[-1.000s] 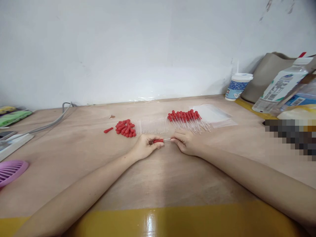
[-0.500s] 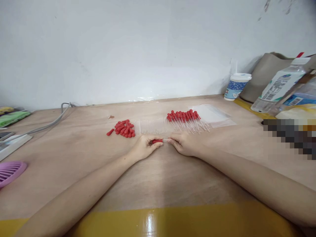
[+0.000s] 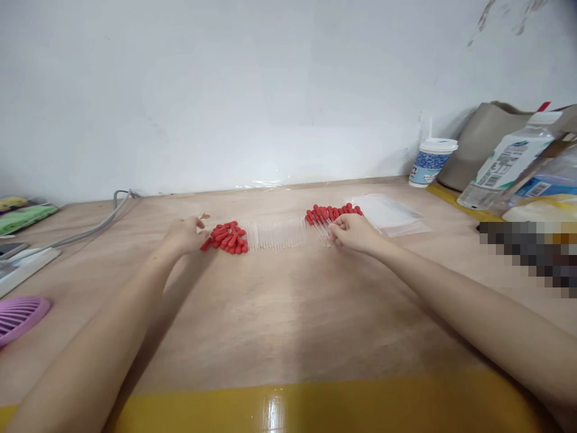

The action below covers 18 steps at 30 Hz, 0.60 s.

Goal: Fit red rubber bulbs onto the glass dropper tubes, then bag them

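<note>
My left hand (image 3: 184, 234) is at the left of a heap of red rubber dropper bulbs (image 3: 229, 238), its fingers apart and nothing seen in them. One bulb (image 3: 206, 244) lies just by its fingertips. Clear thin tubes (image 3: 276, 233) lie side by side in a row to the right of the heap. Further right, my right hand (image 3: 354, 233) pinches the clear stem of a dropper at the assembled droppers (image 3: 321, 214), which have red bulbs on clear stems. The hand hides part of that group.
Clear plastic bags (image 3: 390, 213) lie behind my right hand. A paper cup (image 3: 431, 162), a plastic bottle (image 3: 509, 156) and a grey-beige container (image 3: 469, 144) stand at the right. At left are a grey cable (image 3: 97, 227) and a pink slatted object (image 3: 22, 319).
My hands have parted from the middle, where they held a red bulb and a clear tube together. The left went to the bulb heap, the right to the assembled droppers.
</note>
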Tool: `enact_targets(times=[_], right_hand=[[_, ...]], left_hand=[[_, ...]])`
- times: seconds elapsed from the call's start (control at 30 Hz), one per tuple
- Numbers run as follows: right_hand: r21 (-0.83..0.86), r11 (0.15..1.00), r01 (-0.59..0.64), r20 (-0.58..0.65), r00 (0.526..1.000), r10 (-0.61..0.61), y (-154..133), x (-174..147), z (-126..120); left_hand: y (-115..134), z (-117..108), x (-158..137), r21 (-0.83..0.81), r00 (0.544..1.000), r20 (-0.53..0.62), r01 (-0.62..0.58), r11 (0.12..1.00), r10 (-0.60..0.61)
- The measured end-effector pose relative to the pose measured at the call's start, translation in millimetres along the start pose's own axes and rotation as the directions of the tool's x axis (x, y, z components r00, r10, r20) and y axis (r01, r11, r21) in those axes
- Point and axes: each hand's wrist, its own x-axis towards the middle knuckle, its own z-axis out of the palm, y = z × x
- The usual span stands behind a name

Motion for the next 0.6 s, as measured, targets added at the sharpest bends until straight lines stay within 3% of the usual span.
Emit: enact_targets(times=[0.1, 0.17, 0.3, 0.5, 0.6], right_hand=[[-0.116, 0.991, -0.062, -0.111, 0.993, 0.049, 0.9, 14.7, -1.9], [-0.173, 0.979, -0.112, -0.194, 0.978, 0.078, 1.8, 21.2, -2.1], [-0.262, 0.940, -0.217, -0.248, 0.957, 0.152, 8.7, 24.9, -1.8], [-0.385, 0.886, -0.258, -0.139, 0.965, 0.220, 18.3, 21.8, -2.5], [-0.393, 0.888, -0.237, -0.108, 0.971, 0.212, 19.4, 22.3, -5.0]], left_hand=[[-25.8, -1.6, 9.6, -0.069, 0.957, 0.285, 0.083, 0.994, -0.060], [-33.9, -0.4, 10.2, -0.141, 0.941, 0.334, 0.096, 0.985, -0.044], [-34.5, 1.6, 6.6, -0.193, 0.947, 0.320, 0.105, 0.976, -0.038], [-30.3, 8.9, 9.5, -0.187, 0.974, 0.226, 0.061, 0.980, -0.018], [-35.0, 17.5, 14.2, -0.215, 0.991, 0.114, -0.038, 0.976, 0.063]])
